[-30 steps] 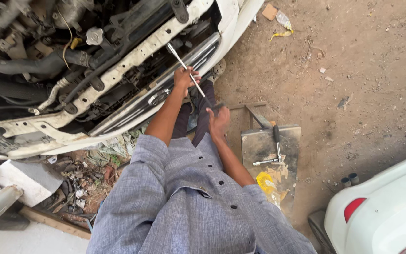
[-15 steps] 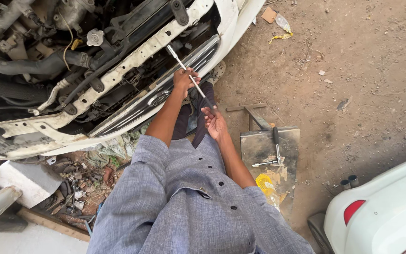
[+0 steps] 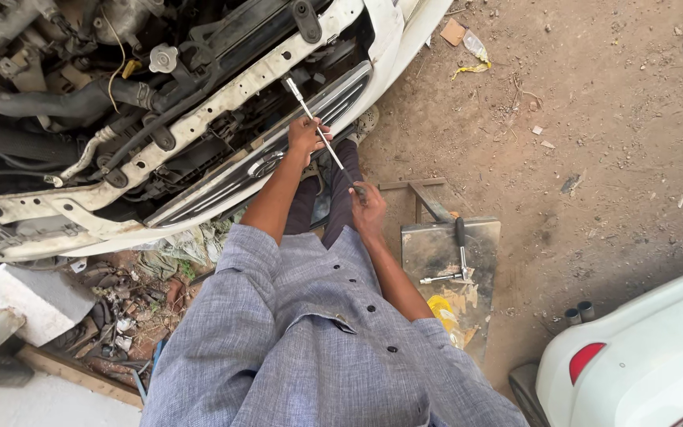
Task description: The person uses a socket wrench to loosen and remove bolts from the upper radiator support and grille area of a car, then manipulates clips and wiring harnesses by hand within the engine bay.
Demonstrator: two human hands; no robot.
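Left hand (image 3: pixel 307 136): being closed around the long socket wrench (image 3: pixel 315 126) at the car grille (image 3: pixel 278 158).
Right hand (image 3: pixel 367 207): being closed on the wrench's lower end.

One view only, from a camera on the person's head, pitched steeply down the grey shirt front (image 3: pixel 318 340) along both forearms. The hands sit at arm's length, just above frame centre. The open engine bay (image 3: pixel 120 103) of a white car fills the upper left, seen from above and close in. Bare dirt ground (image 3: pixel 594 158) takes the right half, farther off. A second white car's corner (image 3: pixel 642 364) cuts into the lower right. A low metal stand (image 3: pixel 444 253) sits just right of centre.
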